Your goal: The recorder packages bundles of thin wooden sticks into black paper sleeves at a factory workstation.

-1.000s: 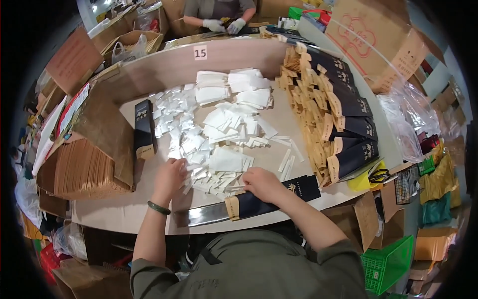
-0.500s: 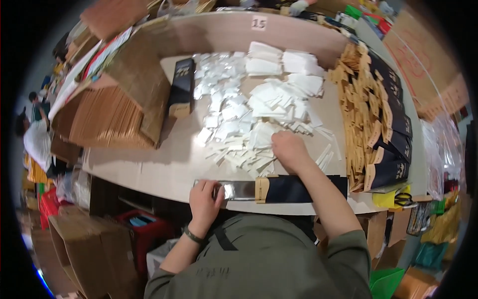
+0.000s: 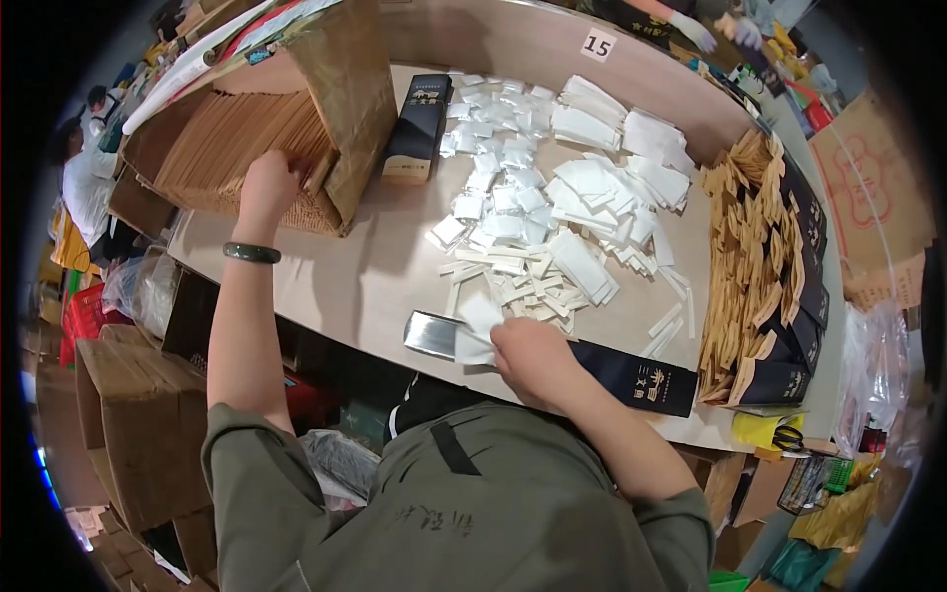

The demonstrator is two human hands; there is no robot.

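Note:
My left hand (image 3: 268,187) reaches into an open cardboard box, its fingers curled down over the front of a tightly packed row of brown cardboard pieces (image 3: 222,148). At the table's near edge my right hand (image 3: 533,357) is closed on a white paper packet (image 3: 480,318). That packet hangs over a shiny silver strip (image 3: 429,333), which lies flat beside a navy sleeve (image 3: 646,383). The right hand and forearm partly cover the sleeve. Beyond the right hand are a pile of narrow white sachets (image 3: 533,291) and a heap of larger white packets (image 3: 592,192).
The cardboard box (image 3: 360,109) stands on the table's left. Beside it lies a navy and tan carton (image 3: 414,128). Small clear pouches (image 3: 503,158) spread across the middle. Navy and tan sleeves (image 3: 755,276) stack at right, near black-handled scissors (image 3: 786,435). A low wall (image 3: 473,35) bounds the back.
My left hand has left the silver strip and moved up left into the cardboard box. The right hand has come back from the white piles with a packet. The view has shifted.

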